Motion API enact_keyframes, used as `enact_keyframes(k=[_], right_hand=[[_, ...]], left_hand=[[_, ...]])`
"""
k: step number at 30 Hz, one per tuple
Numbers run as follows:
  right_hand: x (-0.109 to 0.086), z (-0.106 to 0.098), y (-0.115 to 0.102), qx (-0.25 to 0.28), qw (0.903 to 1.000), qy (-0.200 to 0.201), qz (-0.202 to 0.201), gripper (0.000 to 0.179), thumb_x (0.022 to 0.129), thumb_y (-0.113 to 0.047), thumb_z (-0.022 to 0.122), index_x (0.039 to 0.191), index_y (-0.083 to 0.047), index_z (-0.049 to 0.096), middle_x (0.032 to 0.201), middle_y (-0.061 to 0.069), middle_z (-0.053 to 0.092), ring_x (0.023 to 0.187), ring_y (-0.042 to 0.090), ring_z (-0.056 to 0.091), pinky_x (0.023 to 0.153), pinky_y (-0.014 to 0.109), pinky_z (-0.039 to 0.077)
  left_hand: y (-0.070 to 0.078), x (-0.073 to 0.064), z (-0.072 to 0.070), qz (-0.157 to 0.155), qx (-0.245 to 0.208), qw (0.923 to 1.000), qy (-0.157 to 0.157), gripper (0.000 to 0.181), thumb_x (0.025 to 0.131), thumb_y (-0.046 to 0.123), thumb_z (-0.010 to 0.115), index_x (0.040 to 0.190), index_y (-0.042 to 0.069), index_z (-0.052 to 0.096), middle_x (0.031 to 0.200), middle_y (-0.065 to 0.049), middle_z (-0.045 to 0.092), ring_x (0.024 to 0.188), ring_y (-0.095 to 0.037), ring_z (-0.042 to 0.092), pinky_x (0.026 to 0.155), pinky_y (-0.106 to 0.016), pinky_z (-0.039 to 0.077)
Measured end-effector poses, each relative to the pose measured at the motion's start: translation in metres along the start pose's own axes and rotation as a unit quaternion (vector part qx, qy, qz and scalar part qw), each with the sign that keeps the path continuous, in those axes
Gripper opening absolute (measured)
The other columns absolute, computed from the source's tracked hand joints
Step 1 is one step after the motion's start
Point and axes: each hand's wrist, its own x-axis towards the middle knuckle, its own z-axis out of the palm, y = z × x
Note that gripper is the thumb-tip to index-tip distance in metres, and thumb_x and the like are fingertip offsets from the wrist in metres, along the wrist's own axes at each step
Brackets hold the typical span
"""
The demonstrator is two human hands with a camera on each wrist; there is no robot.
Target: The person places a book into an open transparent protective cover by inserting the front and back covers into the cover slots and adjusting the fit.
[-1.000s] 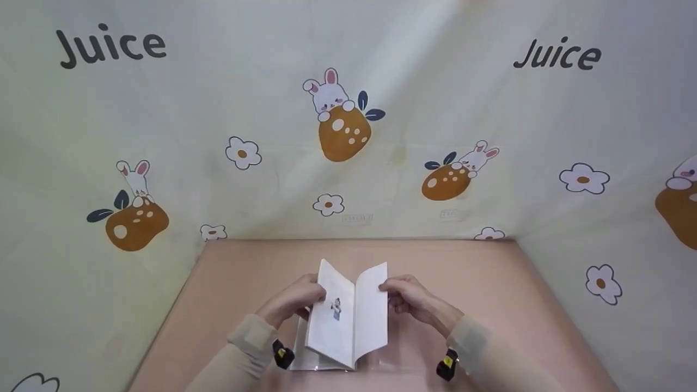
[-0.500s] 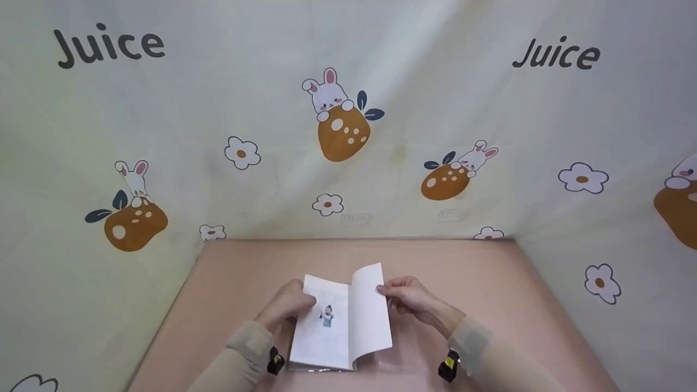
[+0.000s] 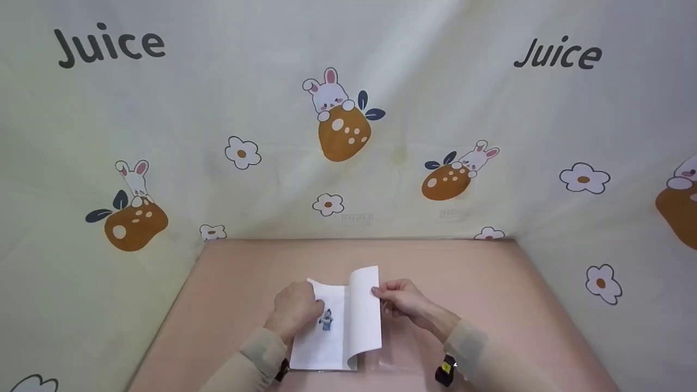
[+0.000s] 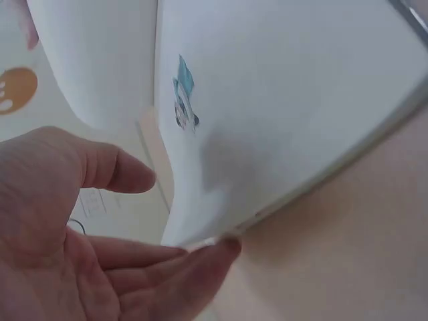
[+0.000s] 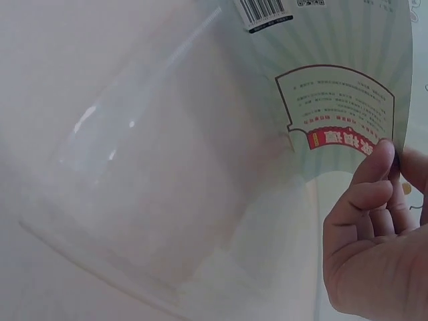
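Observation:
A thin booklet (image 3: 329, 348) with white pages lies spread in front of me, a small blue-robed figure (image 3: 326, 320) printed on its left page. My left hand (image 3: 294, 310) is over the upper left corner of that page. In the left wrist view its fingertips (image 4: 231, 246) touch the page edge, while the thumb (image 4: 134, 175) stands apart from the paper. The raised right part curves upward, and my right hand (image 3: 405, 299) pinches its outer edge. From the right wrist, the green back cover (image 5: 334, 47) shows a barcode and a red label between thumb and fingers.
A clear plastic sheet (image 5: 134, 167), likely a book cover flap, spreads beneath the raised cover. Under everything is a pink tabletop (image 3: 245, 261). Fabric walls (image 3: 272, 109) printed with rabbits, fruit and flowers enclose the back and sides.
The booklet's left part has come down from a tilted position to lie flatter. My left hand has turned and shifted right over the page. My right hand still holds the raised edge, slightly further left.

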Motion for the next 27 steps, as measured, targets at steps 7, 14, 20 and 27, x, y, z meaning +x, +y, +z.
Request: enact_keyframes(k=[7,14,20,27], right_hand=[[-0.001,0.008,-0.001,-0.014,0.9996,0.015,-0.017,0.027,0.107,-0.030,0.078,0.084,-0.016,0.074,0.066,-0.008,0.068,0.058,0.005,0.060,0.055,0.018,0.044],[-0.001,0.014,-0.002,-0.008,0.9990,0.030,-0.031,0.026,0.109,-0.027,0.075,0.095,-0.005,0.077,0.065,-0.009,0.071,0.057,0.003,0.063,0.054,0.017,0.047],[-0.009,0.019,0.002,-0.032,0.9956,0.075,-0.046,0.027,0.112,-0.021,0.066,0.117,0.004,0.074,0.081,0.001,0.076,0.064,0.007,0.071,0.062,0.021,0.059],[-0.025,0.021,0.017,-0.294,0.9328,0.181,-0.105,0.042,0.110,-0.021,0.063,0.146,0.001,0.063,0.131,0.021,0.078,0.121,0.039,0.075,0.109,0.059,0.059]], left_hand=[[0.031,-0.007,0.005,0.100,-0.063,0.9928,-0.017,0.089,0.102,0.048,0.070,0.164,-0.011,0.045,0.170,-0.034,0.048,0.156,-0.054,0.050,0.125,-0.069,0.050],[0.047,-0.009,0.028,0.210,-0.128,0.9670,-0.068,0.105,0.101,0.065,0.065,0.175,0.000,0.032,0.183,-0.032,0.028,0.168,-0.060,0.029,0.132,-0.074,0.038],[0.047,-0.007,0.037,0.233,-0.095,0.9650,-0.073,0.098,0.099,0.065,0.063,0.177,0.013,0.034,0.184,-0.033,0.023,0.168,-0.063,0.025,0.128,-0.081,0.038],[0.047,-0.009,0.042,0.235,-0.039,0.9672,-0.089,0.094,0.099,0.060,0.065,0.176,0.012,0.038,0.186,-0.030,0.019,0.170,-0.062,0.019,0.129,-0.081,0.035]])
